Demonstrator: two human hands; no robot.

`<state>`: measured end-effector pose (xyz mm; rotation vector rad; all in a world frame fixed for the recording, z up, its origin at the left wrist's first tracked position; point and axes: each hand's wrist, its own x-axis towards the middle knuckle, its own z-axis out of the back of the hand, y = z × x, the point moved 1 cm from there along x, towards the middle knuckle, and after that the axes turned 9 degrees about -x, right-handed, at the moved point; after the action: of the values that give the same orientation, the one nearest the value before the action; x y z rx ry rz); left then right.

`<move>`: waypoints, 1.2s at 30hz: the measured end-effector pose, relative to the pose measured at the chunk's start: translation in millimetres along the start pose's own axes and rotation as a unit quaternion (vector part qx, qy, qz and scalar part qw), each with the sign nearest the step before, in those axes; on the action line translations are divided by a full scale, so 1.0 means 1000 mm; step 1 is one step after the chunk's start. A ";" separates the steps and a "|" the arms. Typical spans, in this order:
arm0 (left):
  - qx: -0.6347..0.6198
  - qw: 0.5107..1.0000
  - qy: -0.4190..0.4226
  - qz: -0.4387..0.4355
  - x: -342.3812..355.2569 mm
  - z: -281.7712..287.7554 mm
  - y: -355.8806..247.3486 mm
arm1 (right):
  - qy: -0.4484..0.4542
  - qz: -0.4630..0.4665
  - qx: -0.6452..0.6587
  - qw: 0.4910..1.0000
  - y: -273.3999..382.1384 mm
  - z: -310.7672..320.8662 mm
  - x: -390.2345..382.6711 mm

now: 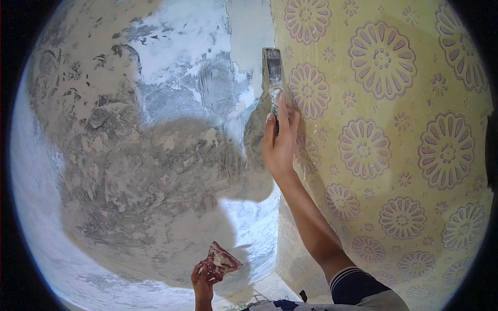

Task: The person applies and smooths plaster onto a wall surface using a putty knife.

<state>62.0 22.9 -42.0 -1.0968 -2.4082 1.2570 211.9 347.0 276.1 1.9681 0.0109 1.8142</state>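
My right hand (280, 139) is raised and closed around the handle of a putty knife (273, 66). Its metal blade points up, close along the corner where the patchy grey-and-white wall (171, 171) meets the yellow wall (378, 119). Whether the blade's edge touches the wall I cannot tell. Low down, my left hand (203, 281) grips a roughly triangular reddish piece (223, 260) by its left side. Whitish paste is smeared over that piece, and its material is unclear. It is held in front of the patchy wall, well below the putty knife.
Large purple flower patterns cover the yellow wall on the right. My shadow falls broadly over the patchy wall. At the bottom of the corner a pale floor (272, 287) shows. A dark edge (490, 150) stands at the far right.
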 end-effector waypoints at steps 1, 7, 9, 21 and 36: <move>-0.002 1.000 -0.003 -0.004 -0.001 0.000 0.001 | 0.001 0.000 0.001 1.000 0.000 -0.002 -0.002; -0.003 1.000 0.020 -0.009 -0.002 0.012 0.004 | 0.030 -0.020 -0.010 0.999 -0.008 0.001 -0.051; -0.004 1.000 0.025 -0.008 -0.004 0.014 0.003 | 0.074 -0.073 0.012 0.994 -0.007 0.006 -0.076; 0.002 1.000 -0.001 -0.006 -0.005 0.006 0.006 | 0.014 0.003 0.027 1.000 0.000 0.006 0.007; 0.001 1.000 0.012 -0.001 -0.007 0.008 0.004 | 0.025 -0.035 0.034 0.999 0.002 0.016 -0.038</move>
<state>65.1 13.9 -48.8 -1.1007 -2.3890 1.2392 221.1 328.0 240.6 1.9436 0.1570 1.8400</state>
